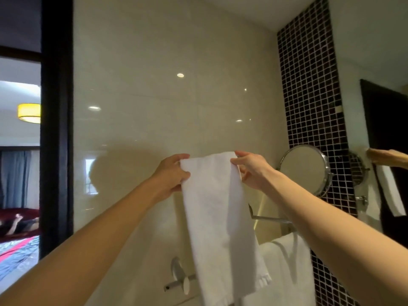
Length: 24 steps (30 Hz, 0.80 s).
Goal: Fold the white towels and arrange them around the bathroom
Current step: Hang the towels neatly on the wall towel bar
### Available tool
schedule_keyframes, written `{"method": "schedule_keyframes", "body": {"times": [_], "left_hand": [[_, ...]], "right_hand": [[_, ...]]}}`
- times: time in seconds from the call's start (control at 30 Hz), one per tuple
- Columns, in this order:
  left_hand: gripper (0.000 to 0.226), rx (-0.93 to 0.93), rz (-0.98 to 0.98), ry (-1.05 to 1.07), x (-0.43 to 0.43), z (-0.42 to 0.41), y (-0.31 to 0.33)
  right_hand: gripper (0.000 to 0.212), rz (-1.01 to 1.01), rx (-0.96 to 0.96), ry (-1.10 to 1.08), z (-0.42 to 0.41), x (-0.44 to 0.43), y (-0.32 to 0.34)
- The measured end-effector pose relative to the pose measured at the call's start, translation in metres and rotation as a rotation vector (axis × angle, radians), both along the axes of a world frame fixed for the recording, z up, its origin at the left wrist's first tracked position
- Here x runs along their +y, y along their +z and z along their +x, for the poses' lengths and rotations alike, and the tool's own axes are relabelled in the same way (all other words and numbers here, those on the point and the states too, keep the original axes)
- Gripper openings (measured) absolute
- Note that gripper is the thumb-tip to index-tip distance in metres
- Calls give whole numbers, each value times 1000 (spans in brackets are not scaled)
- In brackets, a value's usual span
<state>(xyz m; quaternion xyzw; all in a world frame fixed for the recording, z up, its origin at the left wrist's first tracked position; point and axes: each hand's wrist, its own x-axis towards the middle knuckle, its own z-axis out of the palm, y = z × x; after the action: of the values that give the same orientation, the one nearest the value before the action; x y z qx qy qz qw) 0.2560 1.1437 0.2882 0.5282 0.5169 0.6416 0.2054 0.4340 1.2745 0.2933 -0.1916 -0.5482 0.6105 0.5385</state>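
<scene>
Both hands, left hand (171, 174) and right hand (250, 171), pinched closed on white towel (218, 217) top corners.

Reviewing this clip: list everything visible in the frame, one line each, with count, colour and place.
held towel: one, white, hanging lengthwise, gripped at its top corners in front of the wall
hung towel: one, white, draped low right, behind the held one
towel rail: one, chrome, on the wall right of the held towel
round mirror: one, chrome-rimmed, on the mosaic strip
mosaic strip: one, dark tiles, vertical, right
wall: cream glossy tiles, centre
wall fitting: one, chrome, low centre
door frame: one, dark, left
ceiling lamp: one, yellow, in the room beyond the frame
left hand: fingers pinching the towel's left corner
right hand: fingers pinching the right corner
</scene>
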Motion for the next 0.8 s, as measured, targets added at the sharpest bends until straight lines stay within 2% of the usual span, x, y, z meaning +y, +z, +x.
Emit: {"method": "schedule_keyframes", "body": {"times": [0.2,0.43,0.8], "left_hand": [[68,45,-57,33,12,-11,-34],[71,1,-199,43,23,-22,-88],[73,-96,-377,8,41,-29,-152]], "right_hand": [[50,-10,-108,55,-16,23,-37],[52,-89,-230,64,-31,34,-85],[35,-230,-394,58,-37,46,-142]]}}
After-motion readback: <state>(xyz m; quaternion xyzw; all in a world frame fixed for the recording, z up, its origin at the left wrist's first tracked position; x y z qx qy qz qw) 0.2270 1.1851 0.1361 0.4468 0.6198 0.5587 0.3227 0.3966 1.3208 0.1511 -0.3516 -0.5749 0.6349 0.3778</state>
